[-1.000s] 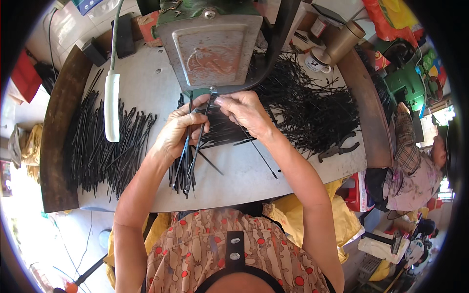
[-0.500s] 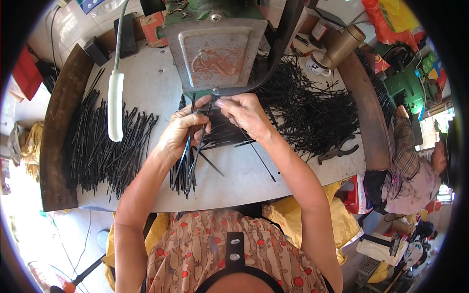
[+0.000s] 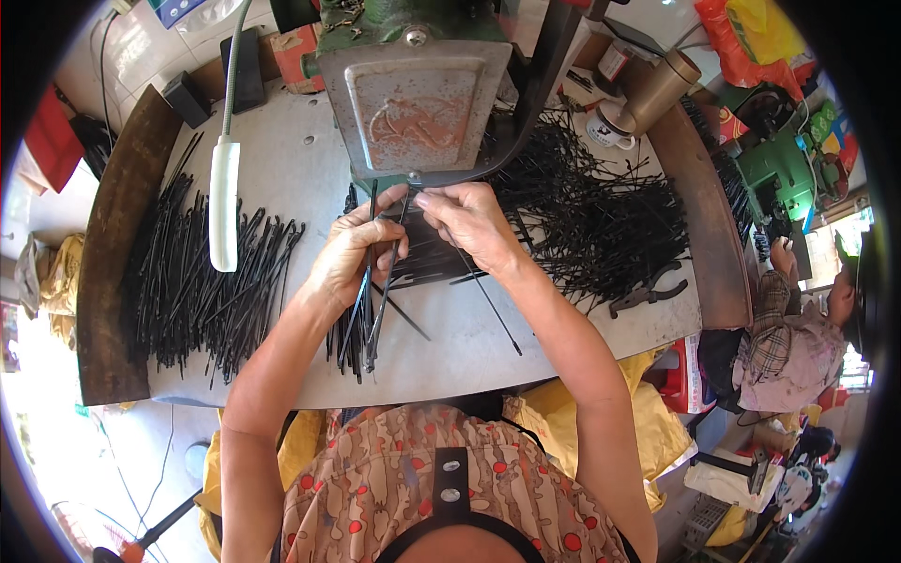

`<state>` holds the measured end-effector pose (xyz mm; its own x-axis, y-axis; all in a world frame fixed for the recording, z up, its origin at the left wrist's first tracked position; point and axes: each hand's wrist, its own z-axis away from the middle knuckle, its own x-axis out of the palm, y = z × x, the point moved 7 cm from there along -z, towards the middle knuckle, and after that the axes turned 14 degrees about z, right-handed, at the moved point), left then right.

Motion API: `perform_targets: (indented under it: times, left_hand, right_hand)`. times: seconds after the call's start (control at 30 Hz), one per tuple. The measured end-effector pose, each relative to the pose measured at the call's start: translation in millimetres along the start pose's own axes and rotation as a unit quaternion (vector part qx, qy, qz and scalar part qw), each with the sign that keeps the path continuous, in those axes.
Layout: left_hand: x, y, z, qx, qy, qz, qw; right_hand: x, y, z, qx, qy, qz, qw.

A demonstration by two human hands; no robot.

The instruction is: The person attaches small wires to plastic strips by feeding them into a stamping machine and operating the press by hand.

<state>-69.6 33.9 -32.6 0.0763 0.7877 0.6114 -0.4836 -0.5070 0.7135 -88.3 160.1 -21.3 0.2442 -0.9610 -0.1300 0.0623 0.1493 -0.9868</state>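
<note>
The scene is viewed from the wearer's head, through the left of two fisheye cameras mounted side by side, and the lens is directed down and forward at the grey-plated machine (image 3: 422,108). The left hand (image 3: 361,246) and right hand (image 3: 469,223) are seen from above, at arm's length, on the machine's near side. The table (image 3: 450,340) is taken in around it. Closest to the lens, well nearer than the machine, the patterned garment (image 3: 375,488) is caught; straight edges are bowed.

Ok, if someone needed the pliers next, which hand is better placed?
Probably the right hand: the pliers lie on its side, nearer than to the left hand. Both look busy with slender black rods, though.
</note>
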Motion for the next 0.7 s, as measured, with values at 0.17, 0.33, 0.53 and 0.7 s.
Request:
perform_targets:
  times: [0.17,0.33,0.53,0.7]
  left_hand:
    - [1.8,0.0,0.2,0.006,0.0,0.002,1.0]
    - [-0.4,-0.3,0.1,0.012,0.017,-0.002,1.0]
    - [3.1,7.4,3.8,0.059,0.026,-0.078,0.995]
    - [-2.6,10.3,7.0,0.037,0.016,-0.093,0.995]
  right_hand:
    - [-0.6,-2.0,1.2,0.001,0.011,0.0,1.0]
    - [1.8,2.3,-1.5,-0.003,0.024,0.007,1.0]
    - [3.9,6.4,2.5,0.065,-0.001,-0.067,0.996]
    - [3.7,10.6,16.0,0.099,-0.029,-0.089,0.991]
